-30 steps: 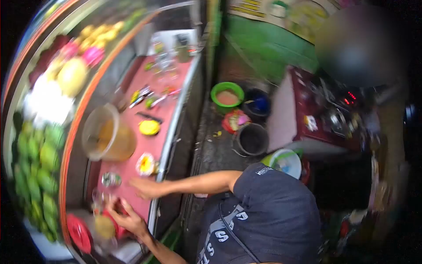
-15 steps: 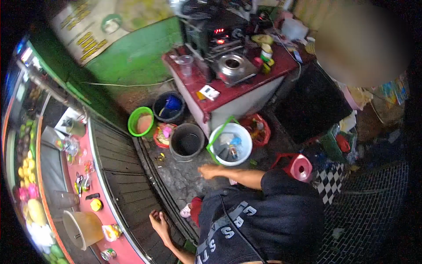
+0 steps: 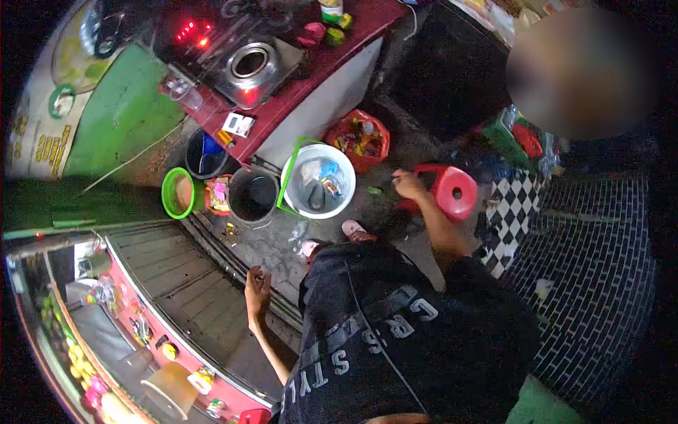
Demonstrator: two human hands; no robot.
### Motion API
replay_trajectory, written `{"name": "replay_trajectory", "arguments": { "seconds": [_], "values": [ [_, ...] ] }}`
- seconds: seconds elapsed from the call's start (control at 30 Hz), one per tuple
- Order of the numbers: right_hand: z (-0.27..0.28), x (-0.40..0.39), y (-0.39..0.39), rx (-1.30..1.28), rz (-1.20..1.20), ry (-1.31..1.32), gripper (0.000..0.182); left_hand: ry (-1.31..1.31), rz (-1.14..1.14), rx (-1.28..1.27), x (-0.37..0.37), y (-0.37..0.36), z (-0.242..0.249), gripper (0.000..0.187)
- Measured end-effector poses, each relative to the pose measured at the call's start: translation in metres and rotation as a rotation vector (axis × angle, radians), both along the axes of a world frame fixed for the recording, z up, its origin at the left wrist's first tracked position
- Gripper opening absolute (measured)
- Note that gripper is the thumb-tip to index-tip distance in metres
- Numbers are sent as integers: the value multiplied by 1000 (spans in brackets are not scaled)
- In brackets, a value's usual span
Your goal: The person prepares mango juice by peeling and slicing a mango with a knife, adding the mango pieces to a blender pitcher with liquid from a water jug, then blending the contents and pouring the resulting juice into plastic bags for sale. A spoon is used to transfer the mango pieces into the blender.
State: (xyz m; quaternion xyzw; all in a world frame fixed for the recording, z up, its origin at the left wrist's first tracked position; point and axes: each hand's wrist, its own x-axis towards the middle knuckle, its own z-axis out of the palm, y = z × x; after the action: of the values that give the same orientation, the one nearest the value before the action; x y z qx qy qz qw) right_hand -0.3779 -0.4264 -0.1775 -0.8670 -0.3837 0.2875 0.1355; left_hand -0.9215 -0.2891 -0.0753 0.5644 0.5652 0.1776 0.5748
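Note:
My right hand (image 3: 408,185) is held out over the floor, just left of the red plastic stool (image 3: 455,192). Its fingers look loosely apart, with nothing visible in them. My left hand (image 3: 258,288) hangs lower left above the dark slatted panel, fingers bent and apart, holding nothing. Ahead of my feet, a white bucket (image 3: 339,201) with a green handle contains water, a blue item and other small things. Beside it stand a dark grey bucket (image 3: 254,194) and a red basket (image 3: 378,159) of scraps.
A red-topped counter (image 3: 282,95) carries a metal sealing machine (image 3: 251,63) with lit red digits. A lime-green bucket (image 3: 176,192) stands left, near a dark bucket (image 3: 205,155). Along the lower left runs a pink shelf (image 3: 123,272) with cups and fruit. A tiled wall (image 3: 600,283) rises at right.
My view has turned, bringing the stool and buckets further left. My right hand has moved from in front of the white bucket to beside the red stool. My left hand remains low at left.

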Motion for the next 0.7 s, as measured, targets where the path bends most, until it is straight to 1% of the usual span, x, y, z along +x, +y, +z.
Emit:
{"name": "replay_trajectory", "arguments": {
  "seconds": [0.03, 0.07, 0.1, 0.13, 0.17, 0.23, 0.27, 0.3, 0.33, 0.37, 0.4, 0.43, 0.47, 0.53, 0.57, 0.6, 0.63, 0.67, 0.7],
  "values": [
    [36, 3, -14, -43, 49, -88, 31, -10, -24, -25, -6, 10, -10, 37],
    [12, 16, -34, -39, -150, -115, 29, -100, 31, -107, -9, 19, -17, 36],
    [19, 17, -48, 19, -156, -168, 30, -99, 13, -117, -16, 29, -29, 36],
    [26, 16, -59, -80, -182, -135, 30, -8, -77, -83, -23, 38, -42, 35],
    [52, 8, -59, -170, -205, -106, 30, 77, -164, -38, -28, 47, -52, 35],
    [28, 9, -63, -158, -164, 39, 33, 282, -324, 277, -39, 50, -62, 34],
    [45, 2, -50, -124, -89, 6, 32, -76, 139, -90, -68, 47, -93, 34],
    [58, -11, -35, -97, -16, -27, 32, -437, 577, -484, -83, 51, -124, 33],
    [54, -12, -17, -121, -15, 34, 33, -21, 210, -576, -78, 59, -64, 34],
    [48, -13, 1, -147, -7, 99, 34, 503, -252, 15, -81, 46, -64, 34],
    [52, -16, 21, -84, 5, 129, 33, 549, -238, -15, -49, 41, -5, 36],
    [60, -22, 38, -21, 20, 164, 32, 165, -32, 90, -97, 23, -73, 39],
    [57, -22, 52, -23, 55, 165, 31, 151, -29, 108, -89, 20, -66, 39],
    [35, -18, 76, 8, 126, 194, 30, 326, 120, 108, -67, 5, -40, 36],
    [13, -15, 82, 34, 151, 225, 28, 398, 203, 93, -54, -8, -51, 32],
    [-33, -11, 85, 28, 175, 262, 28, 264, 228, 199, -46, -23, -60, 27],
    [-73, -4, 85, 17, 201, 299, 28, 421, 229, 69, -35, -34, -64, 24],
    [-83, 0, 84, -40, 248, 300, 25, 65, 489, -45, -17, -59, -87, 24],
    [-192, 5, 70, -85, 179, 288, 22, 398, 176, -135, -47, -70, -139, 29]
  ]
}}
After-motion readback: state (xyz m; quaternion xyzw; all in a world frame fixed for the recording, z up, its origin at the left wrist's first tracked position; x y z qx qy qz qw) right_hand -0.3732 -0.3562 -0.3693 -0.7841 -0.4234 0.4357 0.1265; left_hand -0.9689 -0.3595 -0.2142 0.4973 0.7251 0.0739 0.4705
